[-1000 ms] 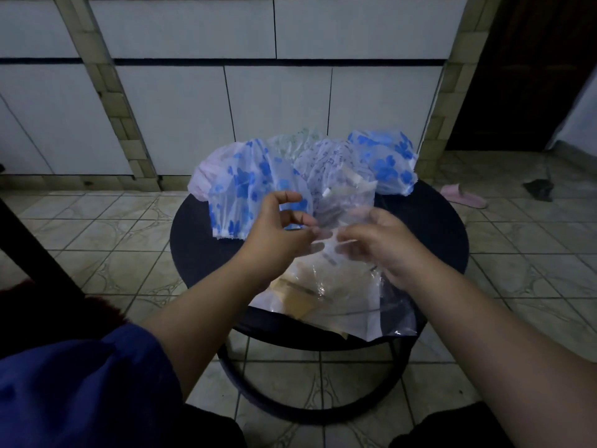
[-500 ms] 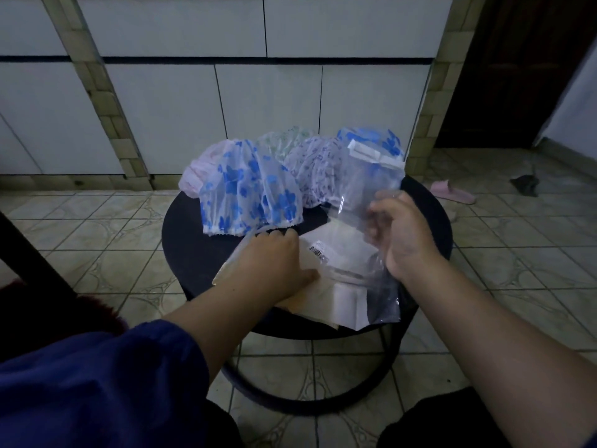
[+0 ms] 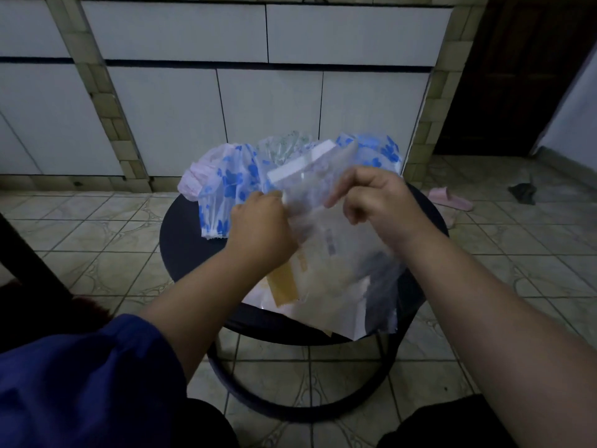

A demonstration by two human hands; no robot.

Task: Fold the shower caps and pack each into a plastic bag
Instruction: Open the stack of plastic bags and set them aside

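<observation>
Half a second on, both hands are now meeting on one clear plastic bag, the left hand having left the flat stack it was pressing to join the right hand in the air above the round dark table. Each hand is pinching the bag with curled fingers, one on either side just below its white-strip mouth, which is tilting up and away toward the cabinets. By the look of it, the person is parting the two film layers to open the bag, a step that comes before any cap goes in; no cap is yet folded in hand. The next move is likely calling for one hand to keep the mouth spread while the other reaches for a cap, and thin film of this kind tends to cling, so the opening may need a rub between fingertips. Behind the bag, a heap of shower caps is lying on the far side of the table: at least four are showing, two with blue flowers, one pink, one pale green, though overlap is making an exact count uncertain. Under the hands, a stack of spare bags and paper is resting at the table's near edge, its number not countable. Beyond, on the tiled floor, one pink slipper is lying to the right.
</observation>
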